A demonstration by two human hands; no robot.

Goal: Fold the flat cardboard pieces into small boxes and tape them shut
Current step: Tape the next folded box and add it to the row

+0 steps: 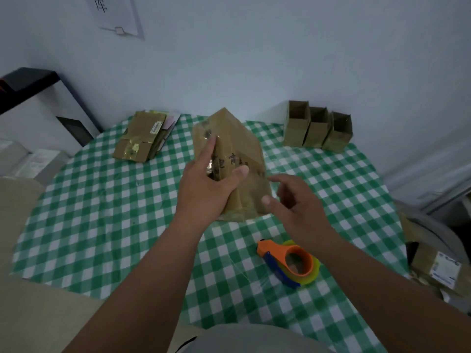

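I see three folded boxes standing upper right; flat pieces wait upper left. My left hand grips the centre box; right hand loose, tape dispenser unused on the worktop.

Pale wall with taped paper — dim light; perhaps a dark cabinet left.

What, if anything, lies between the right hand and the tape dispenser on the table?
Nothing visible. The right hand hovers beside the cardboard box that the left hand holds, and only bare checked tablecloth separates it from the tape dispenser nearer the person.
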